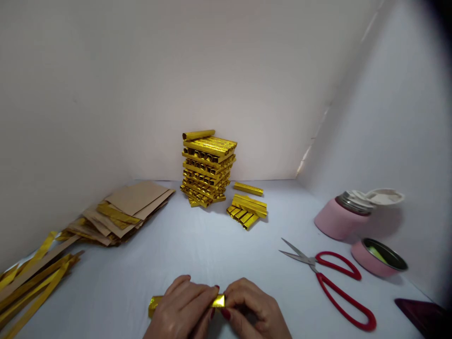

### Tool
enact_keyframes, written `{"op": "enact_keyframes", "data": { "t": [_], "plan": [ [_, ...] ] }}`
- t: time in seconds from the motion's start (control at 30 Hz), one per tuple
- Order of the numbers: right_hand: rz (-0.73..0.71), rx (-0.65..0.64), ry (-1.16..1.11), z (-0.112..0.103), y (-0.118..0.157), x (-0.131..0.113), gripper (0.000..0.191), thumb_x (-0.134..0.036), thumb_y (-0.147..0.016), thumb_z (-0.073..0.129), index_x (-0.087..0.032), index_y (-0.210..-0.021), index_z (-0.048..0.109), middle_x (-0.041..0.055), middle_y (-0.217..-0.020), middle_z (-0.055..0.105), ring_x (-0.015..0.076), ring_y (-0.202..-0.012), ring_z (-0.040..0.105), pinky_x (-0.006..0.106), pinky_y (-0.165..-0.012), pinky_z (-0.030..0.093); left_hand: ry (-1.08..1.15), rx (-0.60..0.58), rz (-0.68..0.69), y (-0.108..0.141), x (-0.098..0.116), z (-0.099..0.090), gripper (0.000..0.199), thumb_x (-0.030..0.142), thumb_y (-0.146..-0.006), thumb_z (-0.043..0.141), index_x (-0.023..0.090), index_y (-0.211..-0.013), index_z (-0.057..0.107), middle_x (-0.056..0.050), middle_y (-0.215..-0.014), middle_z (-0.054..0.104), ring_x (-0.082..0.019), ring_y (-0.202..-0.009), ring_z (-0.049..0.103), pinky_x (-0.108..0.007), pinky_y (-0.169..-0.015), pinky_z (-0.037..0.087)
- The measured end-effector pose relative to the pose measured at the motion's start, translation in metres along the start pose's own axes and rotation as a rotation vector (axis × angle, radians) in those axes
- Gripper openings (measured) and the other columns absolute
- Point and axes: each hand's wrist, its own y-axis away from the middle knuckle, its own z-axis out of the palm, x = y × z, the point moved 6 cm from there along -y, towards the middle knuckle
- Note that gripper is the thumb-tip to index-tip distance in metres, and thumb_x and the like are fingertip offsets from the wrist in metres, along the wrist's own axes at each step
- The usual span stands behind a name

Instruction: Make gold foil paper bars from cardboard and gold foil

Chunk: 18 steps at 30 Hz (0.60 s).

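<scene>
A shiny gold foil strip point(219, 301) shows between my two hands, low in the view. My left hand point(181, 308) is closed over it from the left, fingers bent and pressed together. My right hand point(252, 308) pinches its right end between thumb and fingers. Past the left side of my left hand sticks out a gold folded end point(154, 305); my hand hides whether it belongs to the same piece. Beyond my hands, small gold tubes point(247, 212) lie in a low crossed pile, and one single gold tube point(248, 189) rests behind them.
A tall crosswise stack of gold tubes point(208, 169) stands at the back. Brown card sheets point(137, 202) and gold strips point(38, 287) lie left. On the right are open scissors point(312, 261) with red handles, a pink jar point(341, 219), a pink lid point(374, 261) and a dark flat object point(420, 313).
</scene>
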Motion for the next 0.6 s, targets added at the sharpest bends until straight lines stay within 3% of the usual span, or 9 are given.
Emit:
{"op": "enact_keyframes", "data": {
  "t": [0.23, 0.37, 0.6],
  "plan": [
    [0.015, -0.019, -0.015, 0.000, 0.000, 0.003, 0.026, -0.036, -0.092, 0.049, -0.020, -0.076, 0.063, 0.0073, -0.074, 0.064, 0.0173, -0.069, 0.061, 0.026, -0.062, 0.048, -0.011, 0.023, 0.020, 0.001, 0.000, -0.001, 0.022, 0.017, -0.099, 0.036, 0.017, -0.103, 0.058, -0.001, -0.078, 0.073, -0.010, -0.062, 0.069, -0.024, -0.077, 0.053],
    [0.061, -0.015, -0.069, 0.000, 0.002, 0.009, 0.022, -0.035, -0.090, 0.052, -0.021, -0.078, 0.064, 0.0062, -0.077, 0.063, 0.0173, -0.070, 0.060, 0.026, -0.063, 0.047, -0.026, 0.018, 0.006, 0.002, -0.001, 0.001, 0.022, 0.028, -0.100, 0.040, 0.015, -0.110, 0.055, -0.003, -0.079, 0.072, -0.013, -0.065, 0.069, -0.027, -0.077, 0.054],
    [0.165, -0.106, -0.240, 0.008, 0.007, 0.020, 0.018, -0.038, -0.086, 0.060, -0.029, -0.094, 0.072, 0.0094, -0.107, 0.064, 0.0217, -0.093, 0.063, 0.031, -0.080, 0.048, 0.023, 0.026, -0.002, 0.001, 0.000, 0.003, 0.025, 0.029, -0.101, 0.037, 0.014, -0.106, 0.057, -0.005, -0.074, 0.070, -0.015, -0.057, 0.064, -0.022, -0.050, 0.052]
  ]
}}
